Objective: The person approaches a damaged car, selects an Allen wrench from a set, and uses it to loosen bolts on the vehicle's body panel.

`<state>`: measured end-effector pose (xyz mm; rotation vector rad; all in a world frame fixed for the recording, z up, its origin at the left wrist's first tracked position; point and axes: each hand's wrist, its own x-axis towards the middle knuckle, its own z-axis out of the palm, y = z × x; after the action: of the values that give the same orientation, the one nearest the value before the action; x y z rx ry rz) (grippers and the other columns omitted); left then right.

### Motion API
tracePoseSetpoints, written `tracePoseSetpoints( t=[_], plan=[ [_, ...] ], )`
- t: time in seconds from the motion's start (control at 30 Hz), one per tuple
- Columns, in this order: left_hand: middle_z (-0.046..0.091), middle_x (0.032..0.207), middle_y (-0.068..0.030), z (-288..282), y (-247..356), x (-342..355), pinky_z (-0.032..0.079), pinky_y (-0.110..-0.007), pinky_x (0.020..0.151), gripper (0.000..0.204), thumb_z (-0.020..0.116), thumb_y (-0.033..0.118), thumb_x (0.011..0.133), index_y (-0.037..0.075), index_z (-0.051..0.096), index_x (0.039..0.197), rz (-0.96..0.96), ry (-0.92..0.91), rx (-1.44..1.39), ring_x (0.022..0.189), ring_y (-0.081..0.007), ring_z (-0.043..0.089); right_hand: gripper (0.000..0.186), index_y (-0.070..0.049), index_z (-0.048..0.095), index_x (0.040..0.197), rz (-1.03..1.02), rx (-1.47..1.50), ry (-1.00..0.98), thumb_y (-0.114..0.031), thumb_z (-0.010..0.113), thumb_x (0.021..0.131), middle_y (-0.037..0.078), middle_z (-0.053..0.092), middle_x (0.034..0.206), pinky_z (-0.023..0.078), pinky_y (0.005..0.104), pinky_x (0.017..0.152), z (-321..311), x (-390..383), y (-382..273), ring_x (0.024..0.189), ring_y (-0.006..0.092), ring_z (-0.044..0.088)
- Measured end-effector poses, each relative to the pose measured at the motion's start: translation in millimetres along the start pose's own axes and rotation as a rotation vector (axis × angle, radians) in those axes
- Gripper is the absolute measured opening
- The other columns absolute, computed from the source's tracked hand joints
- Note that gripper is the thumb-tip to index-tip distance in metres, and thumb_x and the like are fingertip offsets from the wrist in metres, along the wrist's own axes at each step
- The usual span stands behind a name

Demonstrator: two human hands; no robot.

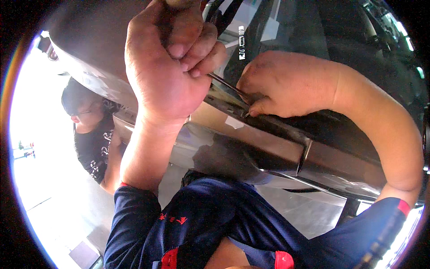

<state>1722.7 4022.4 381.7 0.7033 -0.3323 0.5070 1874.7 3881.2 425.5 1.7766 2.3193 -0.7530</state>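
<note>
Over the lower edge of a dark, glossy vehicle window (313,31), holds the bare left hand (172,67) high, with the forearm rising steeply out of a navy short sleeve (132,215) trimmed in red, and the wrist nearly straight. Curls the left fingers tightly into a fist, for a closed grip on a thin, dark, straight metal rod (226,84) showing only below the little finger; hides the upper part inside the palm, so cannot tell the shape of any handle. Slants the rod down and rightward from that fist, as far as the bare right hand (286,85), close above the black trim strip (277,127) between the glass and a shiny brownish-grey body panel (264,140). Bends the right arm in a wide arc from the right side, arching over the glass, with the hand turned leftward and the fingertips directed down at the strip. Folds the right fingers in toward the thumb, leaving a narrow grip around the lower end of the rod; cannot tell whether pinching it or merely lying against it. Farther left, beyond the left forearm, includes a co-worker in a black T-shirt with white print (92,152), near the vehicle's side.
</note>
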Motion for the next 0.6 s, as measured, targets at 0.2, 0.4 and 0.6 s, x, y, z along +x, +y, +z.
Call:
tracePoseSetpoints(
  t=[0.2, 0.4, 0.6],
  plan=[
    [0.038, 0.061, 0.0072, 12.2, 13.5, 0.5, 0.026, -0.026, 0.047, 0.023, 0.041, 0.028, 0.108, 0.013, 0.057, 0.106, -0.056, 0.072, 0.0, 0.05, -0.0076, 0.032, 0.035, 0.005, 0.072, 0.095, -0.147, -0.007, 0.167, -0.027, 0.079, 0.08, 0.027, 0.071, 0.091, 0.056, 0.0498, 0.084, 0.6, -2.5, 5.8, 0.092, 0.0442, 0.069],
    [0.042, 0.064, 0.003, 46.4, 16.2, 0.6, 0.03, -0.026, 0.05, 0.026, 0.042, 0.031, 0.108, 0.011, 0.059, 0.106, 0.007, 0.151, 0.282, 0.053, -0.0103, 0.037, 0.039, 0.006, 0.07, 0.091, -0.193, 0.094, 0.138, -0.03, 0.079, 0.081, 0.027, 0.07, 0.089, 0.055, 0.0515, 0.082, -12.2, -2.7, 5.0, 0.091, 0.0455, 0.069],
    [0.046, 0.066, -0.0016, 48.4, 5.9, 12.6, 0.033, -0.028, 0.051, 0.031, 0.041, 0.034, 0.108, 0.009, 0.059, 0.106, -0.053, 0.117, 0.37, 0.055, -0.0136, 0.04, 0.036, 0.005, 0.069, 0.089, -0.26, 0.036, 0.204, -0.029, 0.079, 0.081, 0.028, 0.068, 0.089, 0.053, 0.0516, 0.083, -5.7, -0.8, 13.8, 0.093, 0.0458, 0.068]
  ],
)
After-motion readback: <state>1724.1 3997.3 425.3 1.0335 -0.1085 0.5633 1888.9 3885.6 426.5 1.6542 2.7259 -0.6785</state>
